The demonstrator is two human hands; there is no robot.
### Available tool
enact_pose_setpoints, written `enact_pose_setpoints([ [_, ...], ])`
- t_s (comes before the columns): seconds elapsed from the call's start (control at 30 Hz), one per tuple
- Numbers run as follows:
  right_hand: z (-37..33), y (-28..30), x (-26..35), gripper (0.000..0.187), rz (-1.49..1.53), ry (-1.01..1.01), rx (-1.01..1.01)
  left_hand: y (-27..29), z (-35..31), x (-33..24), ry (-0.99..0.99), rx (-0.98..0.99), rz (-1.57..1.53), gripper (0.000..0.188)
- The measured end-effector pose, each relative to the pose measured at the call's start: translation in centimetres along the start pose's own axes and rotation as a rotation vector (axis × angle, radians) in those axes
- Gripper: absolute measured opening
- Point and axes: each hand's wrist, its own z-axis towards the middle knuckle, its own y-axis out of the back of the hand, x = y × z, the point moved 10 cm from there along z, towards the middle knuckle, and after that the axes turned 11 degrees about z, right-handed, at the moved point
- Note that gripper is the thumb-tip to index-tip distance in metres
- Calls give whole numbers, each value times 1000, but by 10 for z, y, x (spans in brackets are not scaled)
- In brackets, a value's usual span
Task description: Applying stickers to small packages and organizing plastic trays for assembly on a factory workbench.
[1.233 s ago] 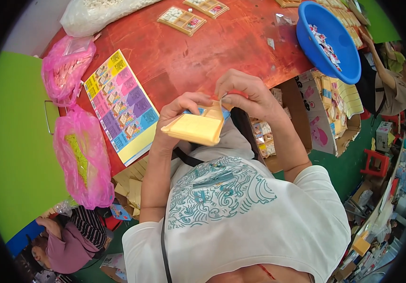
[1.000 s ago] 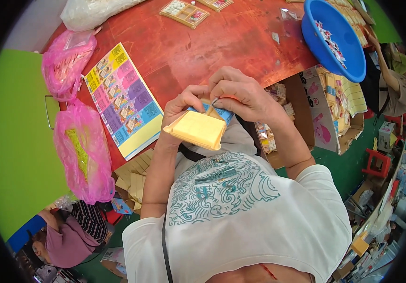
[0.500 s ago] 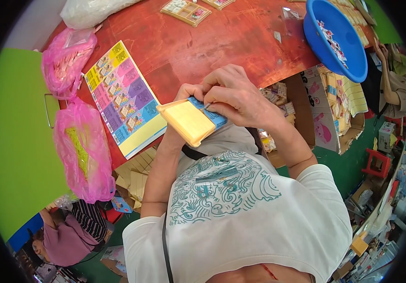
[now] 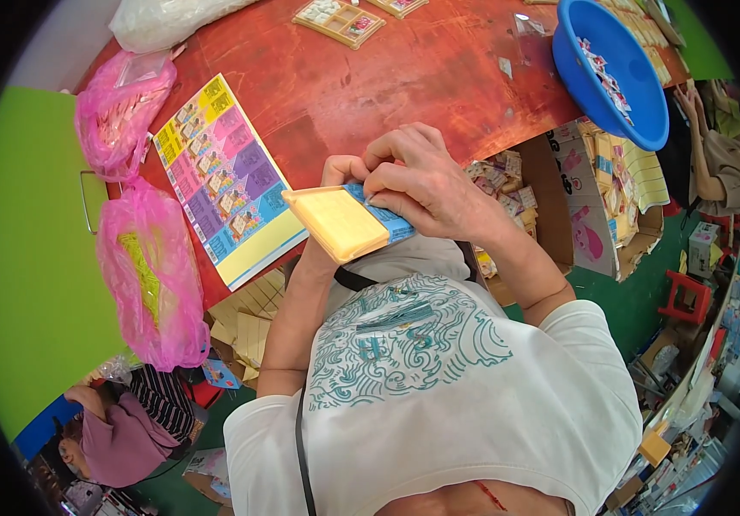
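Note:
A shallow pale-yellow plastic tray (image 4: 335, 222) is tilted in front of my body, above my lap at the table's near edge. A blue printed sticker (image 4: 397, 225) covers its right end. My left hand (image 4: 341, 169) is closed around the tray's far side from beneath, most of its fingers hidden behind it. The bent fingers of my right hand (image 4: 421, 185) press on the sticker near the tray's far right edge. To the left, on the red table, lies a sheet of stickers (image 4: 224, 185) in yellow, pink, purple and blue rows.
A blue basin (image 4: 645, 95) of small wrapped pieces stands at the table's right. Cardboard boxes (image 4: 589, 202) of packed trays are below it. Pink plastic bags (image 4: 150, 275) hang at the left edge. Compartment trays (image 4: 340, 21) lie at the far side. People sit at both sides.
The tray has tilted a little and shifted slightly left. My right hand has slid slightly left and down along the sticker, its fingers still pressing there.

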Motion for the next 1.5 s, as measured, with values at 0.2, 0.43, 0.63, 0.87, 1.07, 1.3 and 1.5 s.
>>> enact_pose_setpoints([
  [0.2,-3,-5,1,22,-18,-14,-13,-3,2,-3,-49,-49,31,49],
  [0.43,-3,-12,-9,36,-31,-91,10,-4,4,7,87,-189,-114,84],
  [0.63,-12,3,-12,37,-94,-64,-321,5,1,21,112,-127,-31,84],
  [0.87,-17,0,6,40,-89,-114,-70,12,-2,30,95,-228,-273,73],
  [1.07,-64,-9,-90,35,692,-649,-299,-5,11,42,221,-151,-170,41],
  [1.3,-106,-14,-104,42,960,-904,-342,-33,5,59,306,-28,-14,32],
  [1.5,-202,23,-136,42,943,-899,-518,-61,1,48,349,184,408,41],
])
